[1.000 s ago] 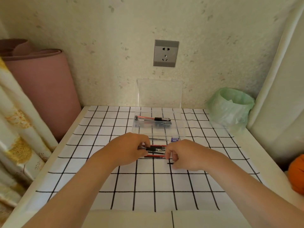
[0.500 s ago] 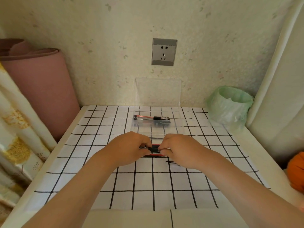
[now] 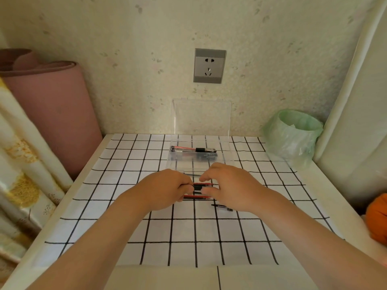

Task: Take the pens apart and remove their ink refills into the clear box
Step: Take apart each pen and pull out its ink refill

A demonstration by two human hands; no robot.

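- One black-grip pen (image 3: pixel 198 187) at the middle of the grid sheet (image 3: pixel 182 231), lying left to right between two hands.
- Left hand (image 3: pixel 167 190) at its 9 o'clock, fingers curled, pinching the pen's left end.
- Right hand (image 3: pixel 227 188) at 3 o'clock, forefinger and thumb curved and parted around the right end; cannot tell whether touching it.
- Two red pens flat on the sheet: far red pen (image 3: pixel 206 183) just at 12 o'clock, near red pen (image 3: pixel 196 197) just at 6 o'clock.
- One small dark pen piece (image 3: pixel 222 207) at 5 o'clock, beside the right wrist.
- One thin dark stick (image 3: pixel 191 174) at 12 o'clock, just before the clear box (image 3: pixel 227 155).
- Box lid (image 3: pixel 202 118) upright against the wall; inside, boxed pens (image 3: pixel 193 150), red and black, number unclear.
- Underneath: one white table (image 3: pixel 157 277), black-lined sheet over most of it.
- Around: one grey socket (image 3: pixel 210 65) at 12 o'clock, pink rolled mat (image 3: pixel 48 114) at 10, floral curtain (image 3: pixel 21 174) at 9, green-bagged bin (image 3: pixel 293 137) at 2, pale curtain (image 3: pixel 356 122) at 3, orange thing (image 3: pixel 377 218) at 4.
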